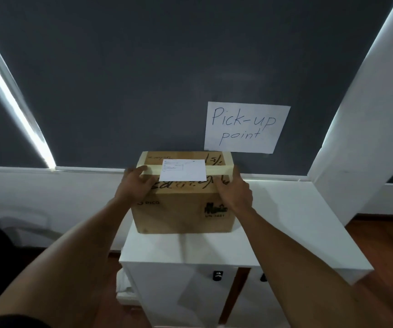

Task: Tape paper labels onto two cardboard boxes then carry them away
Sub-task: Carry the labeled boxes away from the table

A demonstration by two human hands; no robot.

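Observation:
A cardboard box (179, 214) stands on a white cabinet top (190, 247) against the dark wall. A white paper label (186, 171) lies on the box's top, over a strip of tape. My left hand (134, 185) holds the box's upper left corner, thumb on top. My right hand (234, 189) holds the upper right corner, fingers down the side. Only one box is in view.
A paper sign reading "Pick-up point" (245, 127) hangs on the wall behind the box. A white shelf (309, 221) extends right of the cabinet. Wooden floor (385, 233) shows on the right, and a white pillar (356, 114) rises there.

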